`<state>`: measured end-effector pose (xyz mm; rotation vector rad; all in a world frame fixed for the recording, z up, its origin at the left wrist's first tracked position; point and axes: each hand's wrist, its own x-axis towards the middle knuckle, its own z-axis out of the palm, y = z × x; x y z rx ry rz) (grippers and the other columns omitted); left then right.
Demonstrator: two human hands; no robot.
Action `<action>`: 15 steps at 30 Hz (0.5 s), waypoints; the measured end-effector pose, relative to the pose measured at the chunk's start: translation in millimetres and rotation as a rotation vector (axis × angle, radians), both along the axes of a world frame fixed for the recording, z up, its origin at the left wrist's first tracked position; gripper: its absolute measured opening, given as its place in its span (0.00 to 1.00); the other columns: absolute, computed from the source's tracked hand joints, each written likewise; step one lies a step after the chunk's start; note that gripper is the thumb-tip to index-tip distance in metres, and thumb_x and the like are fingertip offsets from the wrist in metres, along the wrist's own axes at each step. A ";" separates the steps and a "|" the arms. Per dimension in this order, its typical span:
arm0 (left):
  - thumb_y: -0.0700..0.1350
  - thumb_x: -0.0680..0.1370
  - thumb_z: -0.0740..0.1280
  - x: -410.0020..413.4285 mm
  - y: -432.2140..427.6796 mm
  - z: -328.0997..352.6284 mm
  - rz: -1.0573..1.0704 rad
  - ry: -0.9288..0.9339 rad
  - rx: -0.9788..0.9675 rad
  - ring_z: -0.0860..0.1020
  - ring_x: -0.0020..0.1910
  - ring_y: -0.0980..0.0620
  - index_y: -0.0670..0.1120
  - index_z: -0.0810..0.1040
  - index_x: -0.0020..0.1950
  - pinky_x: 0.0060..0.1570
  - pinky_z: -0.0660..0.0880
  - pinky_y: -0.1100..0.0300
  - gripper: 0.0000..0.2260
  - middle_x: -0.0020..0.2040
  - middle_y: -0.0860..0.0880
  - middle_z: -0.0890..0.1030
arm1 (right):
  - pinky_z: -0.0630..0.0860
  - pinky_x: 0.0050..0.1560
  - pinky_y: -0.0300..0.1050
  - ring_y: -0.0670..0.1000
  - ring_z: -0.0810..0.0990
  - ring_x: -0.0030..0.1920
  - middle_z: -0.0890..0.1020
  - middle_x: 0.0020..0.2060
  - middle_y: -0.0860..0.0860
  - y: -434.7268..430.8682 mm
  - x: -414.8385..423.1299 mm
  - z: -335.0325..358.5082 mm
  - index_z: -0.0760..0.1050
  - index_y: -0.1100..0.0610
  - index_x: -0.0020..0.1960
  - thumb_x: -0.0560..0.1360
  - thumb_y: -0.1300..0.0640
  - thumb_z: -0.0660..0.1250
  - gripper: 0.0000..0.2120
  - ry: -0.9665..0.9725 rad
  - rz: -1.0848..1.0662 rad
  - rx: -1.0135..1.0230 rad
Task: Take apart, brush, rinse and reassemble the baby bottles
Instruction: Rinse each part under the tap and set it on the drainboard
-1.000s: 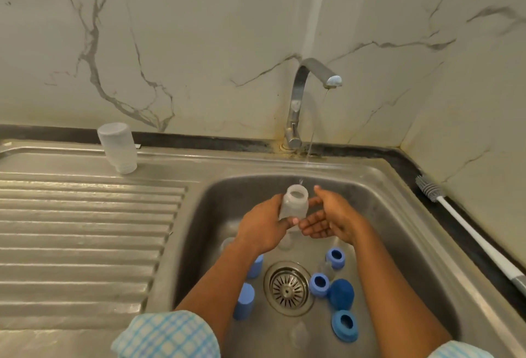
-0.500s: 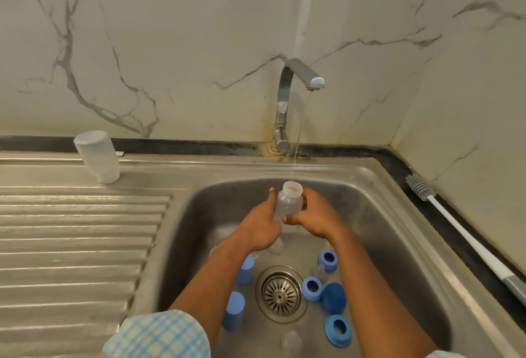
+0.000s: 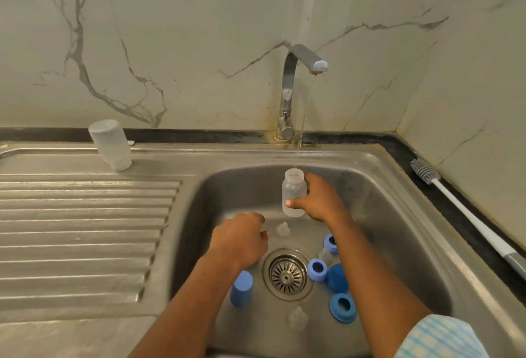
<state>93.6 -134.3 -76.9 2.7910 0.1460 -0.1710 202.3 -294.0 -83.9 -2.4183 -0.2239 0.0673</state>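
Observation:
My right hand (image 3: 323,201) grips a clear, open baby bottle (image 3: 294,191) upright over the back of the sink basin (image 3: 398,215), just below a thin stream of water from the tap (image 3: 290,92). My left hand (image 3: 242,241) is low near the basin floor, left of the drain (image 3: 287,273). Its fingers are curled downward and what lies under them is hidden. A clear teat (image 3: 282,229) lies between my hands. Blue caps (image 3: 241,289) (image 3: 337,278), blue screw rings (image 3: 316,269) (image 3: 343,306) and another teat (image 3: 297,318) lie around the drain.
A second clear bottle (image 3: 111,144) stands upside down at the back of the ribbed draining board (image 3: 85,229). A white-handled bottle brush (image 3: 444,186) lies on the black counter strip right of the sink. Marble wall closes the back and right.
My left hand has let go of the bottle and dropped down and left towards the basin floor. My right hand now holds the bottle alone, still under the stream.

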 end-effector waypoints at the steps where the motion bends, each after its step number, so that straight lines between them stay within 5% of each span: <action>1: 0.53 0.82 0.61 2.7 0.7 -2.4 -0.004 -0.006 0.010 0.79 0.59 0.47 0.50 0.75 0.68 0.59 0.77 0.50 0.16 0.62 0.49 0.80 | 0.76 0.57 0.53 0.55 0.79 0.57 0.80 0.58 0.52 -0.3 0.6 -0.5 0.72 0.54 0.64 0.68 0.53 0.77 0.27 -0.001 -0.003 -0.016; 15: 0.52 0.81 0.64 17.2 -1.4 -17.3 -0.001 -0.075 0.022 0.80 0.52 0.49 0.49 0.78 0.61 0.51 0.77 0.55 0.12 0.55 0.49 0.82 | 0.76 0.58 0.53 0.53 0.79 0.57 0.81 0.59 0.51 0.3 3.7 -7.0 0.73 0.52 0.65 0.68 0.52 0.78 0.29 -0.035 -0.018 0.036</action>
